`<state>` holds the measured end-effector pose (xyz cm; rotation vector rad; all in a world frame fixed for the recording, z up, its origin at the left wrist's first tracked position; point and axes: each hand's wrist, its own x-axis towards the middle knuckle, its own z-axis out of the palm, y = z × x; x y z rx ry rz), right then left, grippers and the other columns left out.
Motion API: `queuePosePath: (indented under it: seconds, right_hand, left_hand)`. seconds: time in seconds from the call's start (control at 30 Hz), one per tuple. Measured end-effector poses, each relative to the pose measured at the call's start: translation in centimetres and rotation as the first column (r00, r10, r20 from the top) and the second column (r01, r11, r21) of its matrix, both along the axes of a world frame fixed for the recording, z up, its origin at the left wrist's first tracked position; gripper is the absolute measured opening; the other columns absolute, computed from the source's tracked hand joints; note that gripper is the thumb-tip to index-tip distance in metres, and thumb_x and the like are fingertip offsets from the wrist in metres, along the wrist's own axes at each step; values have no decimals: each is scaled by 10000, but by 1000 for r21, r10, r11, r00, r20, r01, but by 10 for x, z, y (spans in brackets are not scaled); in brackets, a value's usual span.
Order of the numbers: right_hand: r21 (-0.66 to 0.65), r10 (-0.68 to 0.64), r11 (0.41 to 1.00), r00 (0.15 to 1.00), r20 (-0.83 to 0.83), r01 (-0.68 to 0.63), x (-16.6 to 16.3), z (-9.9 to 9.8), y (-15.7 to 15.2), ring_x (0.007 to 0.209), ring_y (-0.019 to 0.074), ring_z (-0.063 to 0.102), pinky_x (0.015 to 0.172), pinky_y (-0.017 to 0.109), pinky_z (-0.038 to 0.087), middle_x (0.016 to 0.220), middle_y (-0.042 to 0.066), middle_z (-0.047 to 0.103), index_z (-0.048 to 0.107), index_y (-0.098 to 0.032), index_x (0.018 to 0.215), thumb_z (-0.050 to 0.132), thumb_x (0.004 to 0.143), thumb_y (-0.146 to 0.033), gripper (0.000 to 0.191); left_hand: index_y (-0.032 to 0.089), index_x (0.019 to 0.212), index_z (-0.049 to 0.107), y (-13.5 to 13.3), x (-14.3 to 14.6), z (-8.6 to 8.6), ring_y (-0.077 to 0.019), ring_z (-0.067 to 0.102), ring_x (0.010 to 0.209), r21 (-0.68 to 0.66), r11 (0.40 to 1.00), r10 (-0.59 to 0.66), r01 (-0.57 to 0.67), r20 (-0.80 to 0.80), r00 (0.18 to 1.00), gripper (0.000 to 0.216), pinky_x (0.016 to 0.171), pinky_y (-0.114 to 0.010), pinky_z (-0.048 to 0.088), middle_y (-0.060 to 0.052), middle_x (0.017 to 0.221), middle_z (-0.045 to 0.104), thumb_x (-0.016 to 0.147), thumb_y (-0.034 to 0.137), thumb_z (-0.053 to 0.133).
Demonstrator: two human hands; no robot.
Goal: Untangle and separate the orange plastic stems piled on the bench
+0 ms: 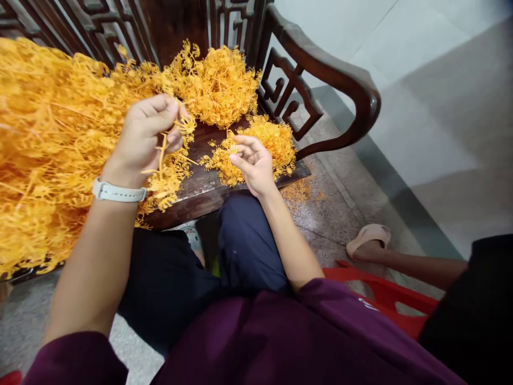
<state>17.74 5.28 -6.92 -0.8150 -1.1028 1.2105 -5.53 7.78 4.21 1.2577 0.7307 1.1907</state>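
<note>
Thumb and fingers of the left hand [144,128] are pinched together on a yellow sprig [162,152], whose stem hangs below the fingers while a curled flower head shows beside the fingertips. The sprig is above the bench seat, just in front of the big yellow heap [60,139]. The right hand [256,166] is half curled, palm partly up, over the small yellow pile [276,141] near the bench's front right corner. A small yellow bit shows at its thumb and fingertips; whether it is gripped or merely lies behind them cannot be told.

The sprig's thin stem could snap if pinched or bent too hard, and its curled tips could hook into the heap if the hand drops back, dragging strands along. The small pile sits close to the front and right edges, so a brush of the right wrist could tip pieces off the bench; yellow scraps [298,191] lie on the floor beyond that right end.

The big heap covers the left of the bench up to its front edge, and a round yellow clump [222,88] sits by the back edge, leaving little space there. Bare seat [204,182] shows in a narrow strip between heap and small pile. On the right the armrest [332,69] bounds sideways movement; at the front edge the person's knee [248,230] stands close, limiting low movements of the right forearm.
</note>
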Motion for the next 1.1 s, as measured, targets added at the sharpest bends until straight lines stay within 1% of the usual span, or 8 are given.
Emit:
queuePosePath:
  seconds: [0.13, 0.23, 0.37, 0.5, 0.6, 0.77, 0.93, 1.1]
  right_hand:
    - [-17, -97, 995, 973, 212, 103, 1, -12, 6, 770, 148, 597, 812, 364, 564, 982, 17, 743, 760, -242, 1017, 841, 782, -337, 266]
    - [-85, -163, 977, 940, 301, 196, 6, -21, 11, 747, 146, 567, 739, 350, 531, 1064, 44, 746, 749, -229, 1074, 762, 754, -268, 323]
    - [-84, -273, 951, 936, 223, 298, 0, -6, 3, 786, 147, 582, 693, 319, 503, 1118, 57, 717, 731, -239, 1064, 778, 799, -301, 276]
    - [-149, -104, 984, 993, -58, 94, -24, 31, -24, 719, 120, 572, 625, 289, 477, 1026, 25, 708, 724, -266, 1059, 750, 948, -494, 255]
    - [-118, 29, 992, 995, -92, -40, -37, 47, -36, 711, 121, 570, 633, 287, 479, 912, 6, 684, 701, -253, 1005, 783, 951, -480, 247]
    - [-49, -41, 998, 997, -62, 38, -34, 41, -32, 690, 114, 522, 638, 285, 449, 834, -21, 614, 645, -251, 898, 848, 928, -448, 284]
    - [-40, 21, 999, 996, -83, -25, -29, 35, -25, 650, 118, 496, 619, 293, 422, 822, -23, 624, 668, -248, 910, 879, 894, -510, 337]
    - [-51, 162, 983, 969, -186, -174, -29, 42, -27, 705, 131, 565, 663, 283, 450, 795, -13, 655, 648, -215, 875, 949, 798, -572, 473]
  left_hand:
    - [155, 827, 746, 2, 1, -8, -97, 391, 450, 47, 998, 48, -41, -158, 986, 285, 466, -271, 232, 23, 518, 510, 1087, 152, 628]
    - [154, 829, 741, 3, 6, -11, -100, 442, 457, 28, 999, 42, -37, -229, 973, 275, 458, -254, 247, 15, 533, 554, 1086, 179, 646]
    - [162, 794, 732, 2, 15, -12, -102, 488, 461, -4, 1000, 25, -28, -286, 958, 276, 472, -227, 290, 6, 549, 594, 1063, 217, 700]
    - [169, 748, 724, -5, 24, -13, -130, 553, 536, 24, 998, -38, 49, -345, 938, 324, 538, -242, 377, -41, 618, 663, 1060, 256, 707]
    - [171, 732, 720, -9, 29, -14, -144, 555, 575, 63, 990, -90, 126, -399, 912, 320, 572, -254, 393, -53, 650, 679, 1043, 247, 722]
    - [188, 712, 689, -10, 38, -20, -155, 564, 650, 8, 999, -41, 45, -288, 957, 343, 623, -247, 431, -34, 677, 638, 1021, 310, 776]
    - [172, 750, 721, -17, 55, -14, -112, 530, 617, -128, 988, 74, -91, -132, 989, 268, 592, -208, 432, -13, 701, 587, 1004, 224, 787]
    - [154, 745, 678, -31, 63, 1, -74, 468, 545, -358, 934, 30, -18, 27, 999, 319, 497, -175, 432, 20, 693, 526, 869, 308, 928]
